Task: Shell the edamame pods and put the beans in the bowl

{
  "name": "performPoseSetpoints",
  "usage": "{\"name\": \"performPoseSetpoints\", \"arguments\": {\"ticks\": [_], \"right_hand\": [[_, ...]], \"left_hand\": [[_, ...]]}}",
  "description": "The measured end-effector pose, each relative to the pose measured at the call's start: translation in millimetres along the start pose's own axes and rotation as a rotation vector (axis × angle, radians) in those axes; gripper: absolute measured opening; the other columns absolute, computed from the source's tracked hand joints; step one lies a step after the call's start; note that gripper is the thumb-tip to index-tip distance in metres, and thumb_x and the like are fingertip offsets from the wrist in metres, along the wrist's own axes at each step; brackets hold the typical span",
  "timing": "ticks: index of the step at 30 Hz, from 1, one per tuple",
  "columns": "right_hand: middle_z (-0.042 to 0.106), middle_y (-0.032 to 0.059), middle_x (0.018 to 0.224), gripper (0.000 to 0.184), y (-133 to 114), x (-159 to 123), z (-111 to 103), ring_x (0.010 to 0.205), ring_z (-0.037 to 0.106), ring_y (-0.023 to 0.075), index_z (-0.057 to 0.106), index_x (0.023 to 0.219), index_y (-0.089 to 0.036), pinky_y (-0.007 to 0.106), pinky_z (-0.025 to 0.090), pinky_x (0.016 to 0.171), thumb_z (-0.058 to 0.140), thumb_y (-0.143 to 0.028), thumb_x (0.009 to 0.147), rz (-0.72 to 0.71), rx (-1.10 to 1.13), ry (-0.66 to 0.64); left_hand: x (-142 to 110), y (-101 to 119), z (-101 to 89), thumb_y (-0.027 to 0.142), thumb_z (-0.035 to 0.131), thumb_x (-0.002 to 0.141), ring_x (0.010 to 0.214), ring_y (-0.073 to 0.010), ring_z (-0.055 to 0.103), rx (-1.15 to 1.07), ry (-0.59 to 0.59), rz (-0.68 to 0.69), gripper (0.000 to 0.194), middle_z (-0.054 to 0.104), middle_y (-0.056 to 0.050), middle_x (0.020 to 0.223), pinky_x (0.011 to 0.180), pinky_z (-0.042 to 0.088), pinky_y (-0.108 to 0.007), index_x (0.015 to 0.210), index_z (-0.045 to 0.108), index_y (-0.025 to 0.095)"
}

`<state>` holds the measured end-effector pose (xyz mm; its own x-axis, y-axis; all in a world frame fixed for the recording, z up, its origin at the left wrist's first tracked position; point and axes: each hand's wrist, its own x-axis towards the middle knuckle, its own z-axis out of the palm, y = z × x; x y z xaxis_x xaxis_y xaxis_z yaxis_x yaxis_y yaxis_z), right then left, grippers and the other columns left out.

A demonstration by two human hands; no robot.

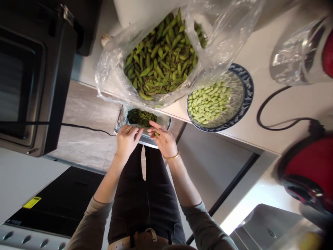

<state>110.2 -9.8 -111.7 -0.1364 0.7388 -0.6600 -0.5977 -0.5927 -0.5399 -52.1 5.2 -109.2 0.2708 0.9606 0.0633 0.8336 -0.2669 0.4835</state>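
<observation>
Both hands are over a bin (168,122) below the counter edge, which has a pile of dark green empty-looking pods (142,117) in it. My left hand (127,138) is closed, thumb and fingers pinched together; whatever is between the tips is too small to make out. My right hand (165,140) is just beside it, fingers curled around a small green soybean (156,134), index finger stretched out. On the counter, a clear plastic bag (109,71) lies open with many green soybean pods (161,62). To its right, a blue-rimmed bowl (248,83) has shelled soybeans (209,102) in it.
A black oven (58,86) is at the left, its cord (85,127) stretching toward the bin. A black cooktop (57,198) is at lower left. On the right are a clear container (288,55), a black cable (260,111) and a red appliance (309,166).
</observation>
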Motion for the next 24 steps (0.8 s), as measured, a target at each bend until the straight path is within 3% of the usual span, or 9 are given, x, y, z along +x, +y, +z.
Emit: {"name": "performPoseSetpoints", "arguments": {"ticks": [3, 6, 9, 12, 15, 19, 24], "right_hand": [[0.070, 0.0060, 0.088, 0.037, -17.2, -8.1, -1.3, 0.078, 0.062, 0.0154, 0.066, 0.108, -0.020, 0.029, 0.051, 0.068, 0.054, -0.037, 0.078, -0.091, -0.038, 0.057], [0.070, 0.0053, 0.087, 0.033, -41.1, -21.5, -0.4, 0.076, 0.062, 0.0159, 0.063, 0.109, -0.023, 0.030, 0.051, 0.066, 0.048, -0.037, 0.084, -0.304, -0.132, 0.127], [0.068, 0.0050, 0.088, 0.035, -68.5, -27.5, -2.6, 0.079, 0.063, 0.0180, 0.059, 0.116, -0.026, 0.034, 0.053, 0.070, 0.039, -0.037, 0.089, -0.642, -0.319, 0.283], [0.066, 0.0069, 0.102, 0.043, -92.9, -19.6, -9.8, 0.102, 0.062, 0.0223, 0.053, 0.127, -0.024, 0.044, 0.048, 0.091, 0.033, -0.032, 0.090, -0.909, -0.533, 0.516], [0.061, 0.0055, 0.125, 0.049, -106.8, -8.0, -18.2, 0.125, 0.052, 0.0246, 0.051, 0.131, -0.024, 0.050, 0.034, 0.108, 0.037, -0.021, 0.084, -0.901, -0.668, 0.498], [0.049, 0.0006, 0.143, 0.059, -104.1, -4.6, -21.8, 0.139, 0.035, 0.0237, 0.050, 0.133, -0.026, 0.052, 0.018, 0.117, 0.039, -0.013, 0.077, -0.871, -0.697, 0.439], [0.057, 0.0031, 0.134, 0.048, -86.7, -16.7, -7.5, 0.135, 0.041, 0.0240, 0.057, 0.126, -0.026, 0.051, 0.024, 0.115, 0.042, -0.016, 0.082, -0.939, -0.643, 0.481]], "left_hand": [[2.9, -5.8, 0.8, 0.018, 0.053, 0.088, 0.078, -0.0183, 0.062, -0.045, -0.045, -0.023, 0.013, 0.068, -0.005, 0.081, 0.076, 0.048, -0.032, 0.088, 0.066, 0.020], [12.4, -2.3, -2.3, 0.004, 0.043, 0.085, 0.091, -0.0186, 0.063, -0.103, -0.063, 0.025, 0.035, 0.069, -0.005, 0.099, 0.083, 0.049, -0.033, 0.107, 0.064, 0.021], [32.7, 7.1, -9.0, 0.002, 0.042, 0.084, 0.092, -0.0177, 0.062, -0.147, 0.048, 0.065, 0.041, 0.068, -0.005, 0.099, 0.085, 0.050, -0.032, 0.114, 0.062, 0.022], [63.7, 14.8, -17.7, 0.005, 0.042, 0.086, 0.097, -0.0190, 0.059, -0.129, 0.165, 0.054, 0.037, 0.066, -0.007, 0.101, 0.090, 0.048, -0.035, 0.112, 0.062, 0.021], [98.1, 17.5, -26.2, 0.009, 0.042, 0.088, 0.101, -0.0207, 0.057, -0.086, 0.153, 0.049, 0.031, 0.065, -0.007, 0.102, 0.092, 0.047, -0.038, 0.107, 0.063, 0.020], [133.3, 15.7, -27.0, 0.015, 0.044, 0.089, 0.101, -0.0222, 0.056, -0.039, 0.167, 0.014, 0.023, 0.064, -0.006, 0.100, 0.093, 0.047, -0.041, 0.102, 0.062, 0.020], [156.8, 6.2, -6.8, 0.025, 0.053, 0.086, 0.102, -0.0271, 0.057, 0.023, 0.230, -0.056, 0.012, 0.064, -0.011, 0.098, 0.091, 0.046, -0.043, 0.090, 0.061, 0.017]]}}
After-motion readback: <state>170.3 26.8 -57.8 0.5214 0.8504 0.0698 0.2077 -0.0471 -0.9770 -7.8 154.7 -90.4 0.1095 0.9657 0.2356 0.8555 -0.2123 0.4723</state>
